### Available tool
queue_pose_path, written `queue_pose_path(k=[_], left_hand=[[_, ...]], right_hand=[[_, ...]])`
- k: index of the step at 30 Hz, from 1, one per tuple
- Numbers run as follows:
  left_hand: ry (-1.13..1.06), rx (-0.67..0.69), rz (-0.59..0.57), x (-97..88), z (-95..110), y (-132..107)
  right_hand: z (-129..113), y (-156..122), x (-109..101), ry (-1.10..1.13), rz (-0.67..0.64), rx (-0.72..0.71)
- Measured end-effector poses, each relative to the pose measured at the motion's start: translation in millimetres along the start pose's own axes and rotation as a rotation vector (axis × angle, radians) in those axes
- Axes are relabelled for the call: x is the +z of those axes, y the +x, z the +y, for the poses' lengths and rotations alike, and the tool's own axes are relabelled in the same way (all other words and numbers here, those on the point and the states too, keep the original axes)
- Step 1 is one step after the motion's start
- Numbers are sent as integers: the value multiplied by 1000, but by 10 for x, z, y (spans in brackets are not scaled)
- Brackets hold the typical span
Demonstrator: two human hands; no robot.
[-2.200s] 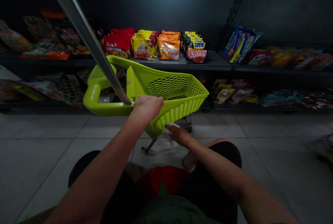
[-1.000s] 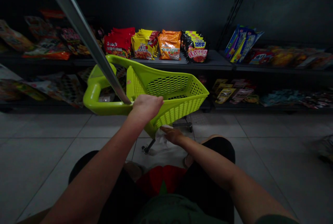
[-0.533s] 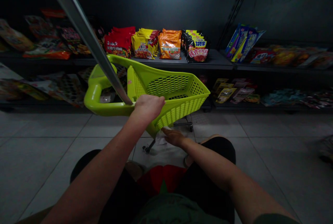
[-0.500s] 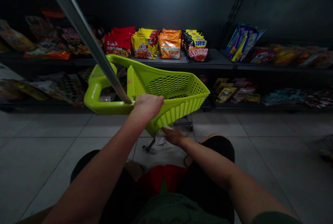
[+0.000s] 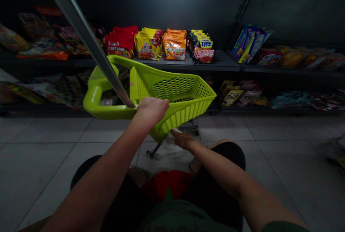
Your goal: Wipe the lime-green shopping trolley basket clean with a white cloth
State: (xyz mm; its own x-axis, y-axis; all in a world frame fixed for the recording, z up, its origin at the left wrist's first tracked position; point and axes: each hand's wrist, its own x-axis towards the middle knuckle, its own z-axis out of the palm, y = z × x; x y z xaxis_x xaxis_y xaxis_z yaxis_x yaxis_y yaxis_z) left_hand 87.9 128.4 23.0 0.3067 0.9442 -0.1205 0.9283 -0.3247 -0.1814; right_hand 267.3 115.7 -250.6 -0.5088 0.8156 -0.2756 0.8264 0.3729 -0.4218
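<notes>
A green child-size shopping cart (image 5: 185, 111) with a perforated basket stands before me, its inside bare. My left hand (image 5: 153, 109) is closed over the near rim, just right of where a metal pole (image 5: 91, 41) meets the cart. Low beneath the basket's near side, my right hand (image 5: 183, 140) holds a white cloth or tissue (image 5: 170, 138) against or close to the underside. The fingertips of this hand are partly hidden and dim, and whether the cloth touches the plastic is hard to tell.
Behind the cart runs a dark shelf (image 5: 226, 59) with red, yellow, orange and black noodle packets (image 5: 174, 46). More snack packets (image 5: 231, 96) lie on the lower shelf. My bent knees (image 5: 226, 160) flank the cart's near side. A caster (image 5: 150, 154) rests on the tiled floor (image 5: 269, 160).
My right hand has shifted slightly right and up under the basket, and the white cloth hangs less low. My left hand keeps its place on the rim. The view has moved a little.
</notes>
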Motion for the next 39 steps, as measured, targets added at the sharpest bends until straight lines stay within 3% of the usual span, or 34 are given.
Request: queue_pose_path(k=[7, 15, 22, 28, 35, 39], left_hand=[[34, 29, 38, 20, -27, 2], [-29, 37, 50, 27, 84, -51], [8, 71, 74, 27, 57, -1], [2, 50, 42, -6, 119, 13], [-36, 38, 38, 0, 144, -12], [-51, 31, 26, -13, 149, 0]], right_hand=[[-49, 119, -141, -40, -59, 13], [-109, -77, -319, -82, -41, -2], [-234, -378, -559, 30, 283, -134], [-329, -297, -537, -20, 298, -109], [-271, -307, -520, -8, 329, -116], [-269, -338, -481, -50, 277, -87]])
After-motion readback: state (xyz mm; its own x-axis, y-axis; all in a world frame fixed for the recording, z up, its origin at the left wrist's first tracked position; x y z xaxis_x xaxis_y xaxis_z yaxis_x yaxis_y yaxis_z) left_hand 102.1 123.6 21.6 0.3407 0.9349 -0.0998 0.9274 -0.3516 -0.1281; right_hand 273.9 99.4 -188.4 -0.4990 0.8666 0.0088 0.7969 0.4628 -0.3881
